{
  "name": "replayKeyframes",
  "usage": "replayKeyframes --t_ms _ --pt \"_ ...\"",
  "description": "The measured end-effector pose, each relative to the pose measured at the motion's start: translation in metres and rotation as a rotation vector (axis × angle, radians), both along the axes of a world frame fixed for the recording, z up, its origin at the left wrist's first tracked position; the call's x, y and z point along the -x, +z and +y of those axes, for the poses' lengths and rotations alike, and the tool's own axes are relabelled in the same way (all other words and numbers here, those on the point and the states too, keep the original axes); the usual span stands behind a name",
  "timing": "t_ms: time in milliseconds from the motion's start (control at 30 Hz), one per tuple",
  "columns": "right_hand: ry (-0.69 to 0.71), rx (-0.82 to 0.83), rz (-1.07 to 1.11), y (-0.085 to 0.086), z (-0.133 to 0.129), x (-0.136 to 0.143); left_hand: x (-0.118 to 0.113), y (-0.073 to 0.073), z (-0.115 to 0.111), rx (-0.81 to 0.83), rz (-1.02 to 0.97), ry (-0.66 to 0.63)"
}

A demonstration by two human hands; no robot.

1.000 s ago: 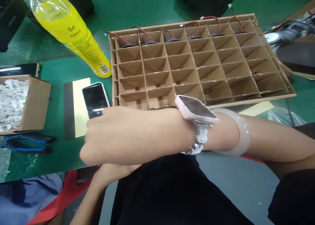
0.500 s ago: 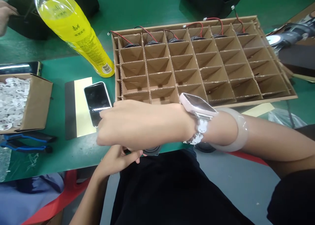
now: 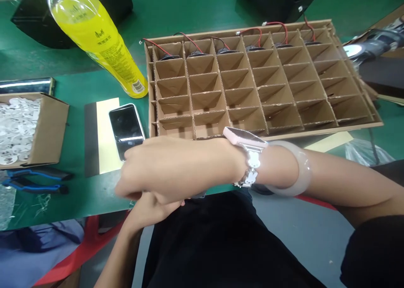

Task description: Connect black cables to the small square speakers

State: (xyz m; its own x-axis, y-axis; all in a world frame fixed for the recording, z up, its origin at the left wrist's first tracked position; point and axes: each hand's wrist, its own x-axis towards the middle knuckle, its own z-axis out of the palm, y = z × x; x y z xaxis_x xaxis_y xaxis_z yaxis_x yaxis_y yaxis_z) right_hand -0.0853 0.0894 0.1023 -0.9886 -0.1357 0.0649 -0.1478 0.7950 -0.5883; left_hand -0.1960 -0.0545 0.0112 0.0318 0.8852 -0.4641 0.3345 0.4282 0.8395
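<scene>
My right hand [image 3: 170, 166], wearing a pink-cased watch [image 3: 244, 137] and a clear bangle, reaches across from the right with its fingers curled down. Whatever it grips is hidden beneath it. Partly under it is my left hand [image 3: 151, 210], coming from the lower left, closed at a dark speaker [image 3: 200, 194] of which only a small edge shows by the table's front edge. Beyond my hands lies a cardboard tray [image 3: 268, 134] divided into compartments. Its far row holds several black speakers [image 3: 170, 56] with red and black wires. A phone [image 3: 126, 130] lies left of the tray.
A yellow drink bottle [image 3: 110, 48] leans over the tray's left corner. At the left are a box [image 3: 50, 128] of white pieces, blue-handled pliers [image 3: 38, 180] and another phone [image 3: 28, 86]. Black boxes [image 3: 277, 2] stand at the back. Dark equipment [image 3: 375, 48] is at the right.
My right hand has shifted slightly left and down, covering more of my left hand and the speaker. A person's hand at the far left edge has left the view.
</scene>
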Motion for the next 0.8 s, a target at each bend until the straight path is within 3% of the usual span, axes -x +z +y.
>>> replayKeyframes --t_ms 133,533,667,800 --pt "-0.119 0.007 -0.063 -0.001 0.011 -0.01 0.0 -0.001 0.002 0.008 -0.109 -0.092" --pt "-0.233 -0.012 -0.119 -0.006 0.015 -0.02 0.003 0.006 0.004 0.044 -0.293 -0.083" --pt "-0.23 0.004 -0.133 -0.007 0.014 -0.021 -0.006 0.002 0.001 0.038 -0.324 -0.018" --pt "-0.231 0.015 -0.139 -0.01 0.013 -0.023 -0.026 -0.005 -0.007 -0.029 -0.282 0.142"
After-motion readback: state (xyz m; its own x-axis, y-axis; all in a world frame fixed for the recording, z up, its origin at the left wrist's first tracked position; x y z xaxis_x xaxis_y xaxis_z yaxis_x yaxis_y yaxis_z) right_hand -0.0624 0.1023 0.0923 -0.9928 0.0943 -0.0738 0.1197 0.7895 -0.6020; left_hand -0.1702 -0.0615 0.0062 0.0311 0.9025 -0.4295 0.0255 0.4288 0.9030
